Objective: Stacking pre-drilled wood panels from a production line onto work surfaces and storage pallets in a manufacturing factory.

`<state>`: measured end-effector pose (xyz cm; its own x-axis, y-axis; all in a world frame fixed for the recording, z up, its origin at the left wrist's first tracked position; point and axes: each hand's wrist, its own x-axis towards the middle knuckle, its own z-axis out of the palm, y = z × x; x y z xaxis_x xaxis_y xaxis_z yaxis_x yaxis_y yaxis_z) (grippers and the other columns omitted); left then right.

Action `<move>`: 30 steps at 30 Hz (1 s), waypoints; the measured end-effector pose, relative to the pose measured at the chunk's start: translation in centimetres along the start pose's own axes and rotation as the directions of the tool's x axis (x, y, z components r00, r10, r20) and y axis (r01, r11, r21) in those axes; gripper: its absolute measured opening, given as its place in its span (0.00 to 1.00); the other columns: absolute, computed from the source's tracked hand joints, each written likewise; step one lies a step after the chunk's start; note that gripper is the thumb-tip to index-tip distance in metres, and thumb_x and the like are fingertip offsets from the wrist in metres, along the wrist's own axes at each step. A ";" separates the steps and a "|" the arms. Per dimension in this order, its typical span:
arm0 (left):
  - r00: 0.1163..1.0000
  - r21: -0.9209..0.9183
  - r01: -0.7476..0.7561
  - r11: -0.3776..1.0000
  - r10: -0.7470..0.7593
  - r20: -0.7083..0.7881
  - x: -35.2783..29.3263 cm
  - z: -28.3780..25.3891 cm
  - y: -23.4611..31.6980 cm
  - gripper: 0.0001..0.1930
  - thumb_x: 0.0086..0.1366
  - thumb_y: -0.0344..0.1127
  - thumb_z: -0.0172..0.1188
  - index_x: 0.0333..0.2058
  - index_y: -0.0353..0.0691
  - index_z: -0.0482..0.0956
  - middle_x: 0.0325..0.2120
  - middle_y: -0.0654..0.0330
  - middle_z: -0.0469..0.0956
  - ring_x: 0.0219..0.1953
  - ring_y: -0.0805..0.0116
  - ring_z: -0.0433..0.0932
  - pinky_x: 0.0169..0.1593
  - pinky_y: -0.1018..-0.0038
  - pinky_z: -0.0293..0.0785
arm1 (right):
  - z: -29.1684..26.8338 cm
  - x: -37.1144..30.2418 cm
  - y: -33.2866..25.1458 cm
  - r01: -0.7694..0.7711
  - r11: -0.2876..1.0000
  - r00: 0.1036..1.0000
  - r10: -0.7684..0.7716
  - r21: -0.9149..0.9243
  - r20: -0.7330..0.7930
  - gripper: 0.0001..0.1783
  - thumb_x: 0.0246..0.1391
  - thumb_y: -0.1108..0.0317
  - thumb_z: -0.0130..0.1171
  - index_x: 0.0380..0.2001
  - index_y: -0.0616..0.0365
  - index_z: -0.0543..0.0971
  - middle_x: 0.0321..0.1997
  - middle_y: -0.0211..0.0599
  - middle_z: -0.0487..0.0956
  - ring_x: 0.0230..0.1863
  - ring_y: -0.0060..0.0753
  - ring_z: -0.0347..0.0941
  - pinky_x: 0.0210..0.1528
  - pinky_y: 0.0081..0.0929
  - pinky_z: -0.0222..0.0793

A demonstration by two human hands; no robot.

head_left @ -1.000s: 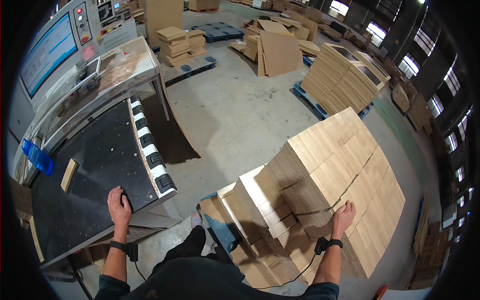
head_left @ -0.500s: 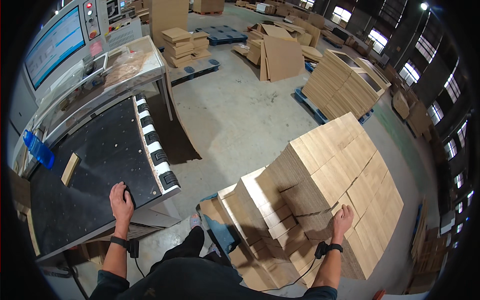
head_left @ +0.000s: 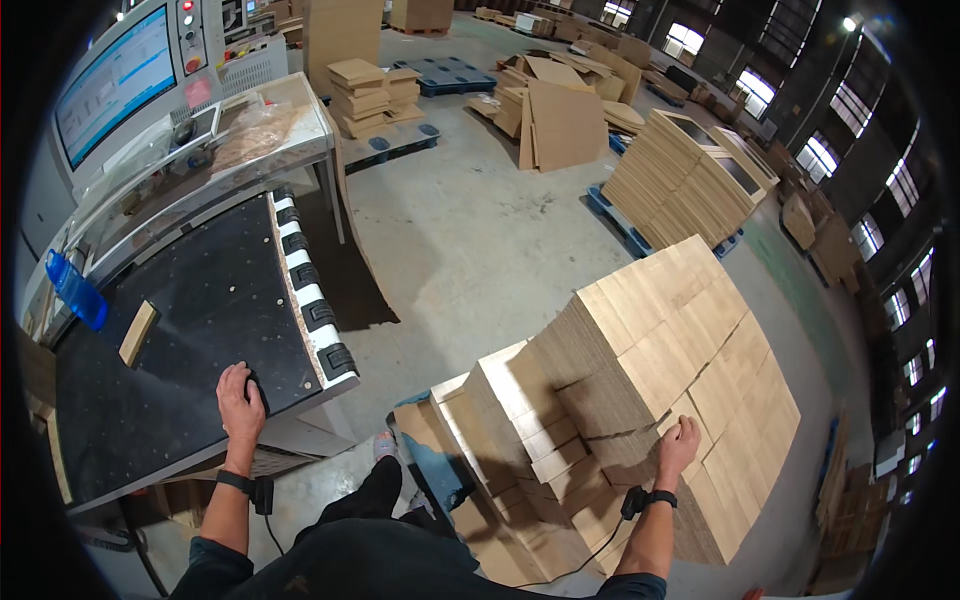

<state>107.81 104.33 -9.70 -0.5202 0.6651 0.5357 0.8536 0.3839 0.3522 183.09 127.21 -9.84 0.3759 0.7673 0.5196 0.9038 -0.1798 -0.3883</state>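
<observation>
My left hand [head_left: 240,402] lies palm down near the front edge of a black table top [head_left: 190,420], its fingers stretched out and holding nothing. A short pale wood strip [head_left: 138,333] and a blue plastic bottle [head_left: 76,289] are farther left on that table. On my right, my right hand [head_left: 679,446] rests on top of a tall stack of light wood boards [head_left: 735,395], close to its near left edge. Its fingers are slightly bent and apart, with nothing seen in them. Lower wood stacks [head_left: 530,405] stand between the tall stack and my legs.
A blue pallet [head_left: 430,450] shows beneath the lower stacks. Black and white rollers [head_left: 318,315] line the table's right edge. A machine with a screen [head_left: 117,85] stands far left. Stacked panels [head_left: 680,185] and cardboard sheets [head_left: 562,125] stand across the grey floor.
The view has shifted slightly. My left hand stays on the black table and my right hand stays on the board stack; nothing has been picked up or let go.
</observation>
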 end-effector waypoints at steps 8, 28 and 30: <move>1.000 0.000 -0.004 1.000 0.004 -0.001 0.0 0.1 -0.1 0.12 0.60 0.24 0.56 0.43 0.33 0.79 0.50 0.50 0.79 0.59 0.46 0.72 0.64 0.57 0.64 | 0.6 -0.3 0.5 0.001 0.997 0.998 -0.006 -0.074 -0.057 0.14 0.55 0.70 0.54 0.41 0.59 0.84 0.53 0.40 0.81 0.57 0.44 0.74 0.57 0.39 0.72; 0.999 -0.004 0.028 1.000 -0.028 -0.020 -0.1 0.0 0.2 0.11 0.60 0.25 0.57 0.42 0.34 0.79 0.49 0.51 0.80 0.58 0.46 0.73 0.63 0.56 0.65 | 1.0 -0.2 0.9 0.064 0.977 0.979 -0.101 -0.203 -0.177 0.07 0.51 0.70 0.57 0.31 0.56 0.82 0.39 0.41 0.79 0.43 0.49 0.73 0.47 0.44 0.70; 0.999 -0.008 0.033 0.999 -0.033 -0.028 -0.1 -0.1 0.3 0.11 0.59 0.25 0.57 0.42 0.34 0.79 0.48 0.51 0.80 0.58 0.46 0.73 0.63 0.56 0.65 | 1.0 -0.2 0.7 0.066 0.977 0.979 -0.103 -0.201 -0.177 0.07 0.51 0.70 0.57 0.32 0.56 0.82 0.39 0.41 0.79 0.43 0.49 0.73 0.47 0.44 0.70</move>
<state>108.09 104.31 -9.54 -0.5487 0.6340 0.5450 0.8357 0.4004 0.3757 183.45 127.51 -10.97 0.3115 0.6605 0.6832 0.9493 -0.2492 -0.1919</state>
